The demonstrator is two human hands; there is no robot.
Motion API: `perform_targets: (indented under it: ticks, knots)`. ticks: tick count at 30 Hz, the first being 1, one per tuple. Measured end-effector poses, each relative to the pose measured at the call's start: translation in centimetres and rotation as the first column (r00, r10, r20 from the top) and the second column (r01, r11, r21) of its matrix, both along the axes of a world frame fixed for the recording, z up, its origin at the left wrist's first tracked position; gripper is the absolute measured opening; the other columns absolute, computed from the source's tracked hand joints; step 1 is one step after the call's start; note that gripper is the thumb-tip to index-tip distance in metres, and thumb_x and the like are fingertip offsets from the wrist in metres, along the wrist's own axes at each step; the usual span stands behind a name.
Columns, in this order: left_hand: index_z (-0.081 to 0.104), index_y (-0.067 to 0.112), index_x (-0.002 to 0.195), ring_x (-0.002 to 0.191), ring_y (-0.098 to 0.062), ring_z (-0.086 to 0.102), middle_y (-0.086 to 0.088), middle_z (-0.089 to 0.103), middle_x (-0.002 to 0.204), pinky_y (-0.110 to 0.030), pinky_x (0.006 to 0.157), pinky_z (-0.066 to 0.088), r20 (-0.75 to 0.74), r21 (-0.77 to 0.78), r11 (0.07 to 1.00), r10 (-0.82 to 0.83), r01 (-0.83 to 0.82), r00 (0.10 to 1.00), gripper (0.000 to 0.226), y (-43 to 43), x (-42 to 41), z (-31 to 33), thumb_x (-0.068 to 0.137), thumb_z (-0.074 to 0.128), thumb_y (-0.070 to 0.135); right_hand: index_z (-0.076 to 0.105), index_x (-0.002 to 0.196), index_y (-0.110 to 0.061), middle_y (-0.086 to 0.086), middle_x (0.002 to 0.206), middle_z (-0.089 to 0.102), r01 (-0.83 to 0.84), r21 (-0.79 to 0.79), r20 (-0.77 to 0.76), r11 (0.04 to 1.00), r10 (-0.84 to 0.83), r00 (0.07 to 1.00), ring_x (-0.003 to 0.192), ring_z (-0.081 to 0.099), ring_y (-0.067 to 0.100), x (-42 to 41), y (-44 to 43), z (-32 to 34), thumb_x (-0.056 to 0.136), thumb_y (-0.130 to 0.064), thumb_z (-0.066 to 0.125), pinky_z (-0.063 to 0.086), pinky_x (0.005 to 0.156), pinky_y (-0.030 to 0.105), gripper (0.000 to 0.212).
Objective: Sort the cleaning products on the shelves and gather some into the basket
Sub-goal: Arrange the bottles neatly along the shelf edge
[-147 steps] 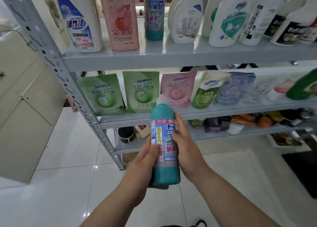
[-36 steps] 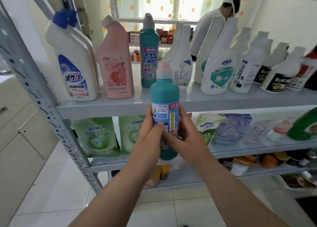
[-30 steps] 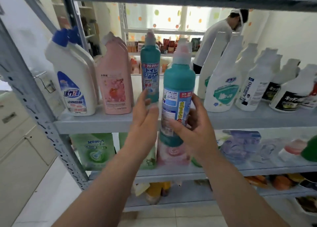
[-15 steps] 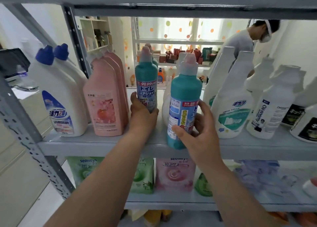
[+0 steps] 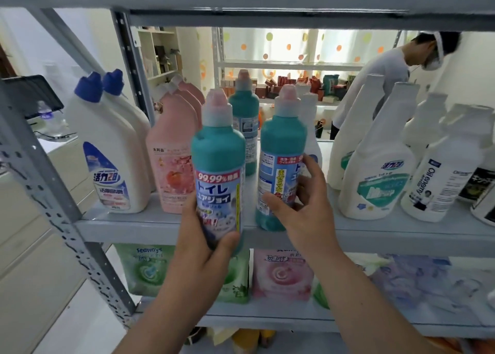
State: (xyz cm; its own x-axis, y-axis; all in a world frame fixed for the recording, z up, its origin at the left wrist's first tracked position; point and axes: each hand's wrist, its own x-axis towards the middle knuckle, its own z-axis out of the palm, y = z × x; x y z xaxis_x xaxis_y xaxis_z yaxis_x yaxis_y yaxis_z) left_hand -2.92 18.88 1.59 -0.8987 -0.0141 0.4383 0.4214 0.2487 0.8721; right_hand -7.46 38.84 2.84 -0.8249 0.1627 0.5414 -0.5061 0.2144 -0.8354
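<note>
**Sorting at the shelf [image 5: 401,233]: left bottle [image 5: 218,171] and right bottle [image 5: 281,144], both teal, in hand.**

Your left hand [image 5: 203,246] grips the left bottle round its lower body and holds it upright, clear of the shelf's front edge. Your right hand [image 5: 302,214] wraps thumb and fingers round the right bottle, whose base appears to rest at the shelf edge. A third teal bottle [image 5: 245,118] stands behind, between your hands. Pink bottles [image 5: 171,166] stand just left of your left hand. The basket is not in view. The likely next move is to set the left bottle down beside its match, upright and clear of the pink bottles.
</note>
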Motion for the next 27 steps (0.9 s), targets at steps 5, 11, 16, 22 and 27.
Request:
perform_targets:
  ticks: [5, 11, 16, 22, 27]
  knots:
    - [0.027, 0.059, 0.143, 0.121, 0.006, 0.057, 0.032, 0.057, 0.131, -0.005, 0.085, 0.048, 0.063, 0.062, 0.996, -0.073, 0.069, 0.995, 0.076, -2.9, 2.4, -1.7, 0.086, 0.064, 0.024, 0.029, 0.139, -0.060, -0.009, 0.132, 0.063, 0.036, 0.100, 0.014, 0.994, -0.038, 0.999, 0.113, 0.066, 0.000, -1.6, -3.7, 0.7, 0.085, -0.027, 0.083, 0.055, 0.088, 0.015, 0.083]
    - [0.033, 0.047, 0.146, 0.119, 0.004, 0.059, 0.027, 0.062, 0.127, -0.007, 0.085, 0.049, 0.138, 0.142, 0.987, -0.089, 0.070, 0.986, 0.071, -5.0, 3.8, -3.3, 0.088, 0.066, 0.023, 0.010, 0.152, -0.045, -0.006, 0.145, 0.055, 0.117, 0.268, 0.056, 0.956, -0.137, 0.989, 0.125, 0.060, 0.013, -4.2, -7.3, 1.4, 0.094, -0.033, 0.073, 0.052, 0.103, 0.039, 0.086]
    - [0.036, 0.049, 0.139, 0.114, 0.009, 0.059, 0.031, 0.063, 0.121, -0.002, 0.081, 0.046, 0.170, 0.132, 0.988, -0.105, 0.083, 0.980, 0.072, -6.2, 5.1, -3.6, 0.096, 0.062, -0.001, 0.000, 0.160, -0.036, 0.002, 0.148, 0.051, 0.200, 0.367, 0.071, 0.908, -0.242, 0.968, 0.126, 0.058, 0.024, -6.0, -8.5, 1.8, 0.100, -0.041, 0.062, 0.045, 0.101, 0.034, 0.086]
    - [0.036, 0.064, 0.129, 0.111, 0.013, 0.058, 0.035, 0.061, 0.117, 0.000, 0.079, 0.045, 0.217, 0.131, 0.986, -0.129, 0.102, 0.968, 0.065, -6.7, 6.5, -4.1, 0.091, 0.063, 0.018, 0.025, 0.159, -0.031, -0.010, 0.147, 0.056, 0.056, 0.382, 0.203, 0.923, -0.143, 0.969, 0.130, 0.055, 0.008, -2.3, -8.0, 2.5, 0.103, -0.027, 0.060, 0.041, 0.115, 0.039, 0.067]
    - [0.056, 0.058, 0.124, 0.097, 0.001, 0.070, 0.021, 0.073, 0.108, -0.016, 0.071, 0.057, 0.411, 0.292, 0.933, -0.319, 0.209, 0.854, 0.058, -7.1, 7.4, -6.6, 0.081, 0.052, 0.019, 0.059, 0.130, -0.057, -0.029, 0.124, 0.066, -0.223, -0.030, 0.334, 0.974, 0.220, 0.916, 0.116, 0.061, -0.010, 7.7, -8.1, 0.1, 0.082, -0.080, 0.060, 0.054, 0.099, 0.030, 0.053]
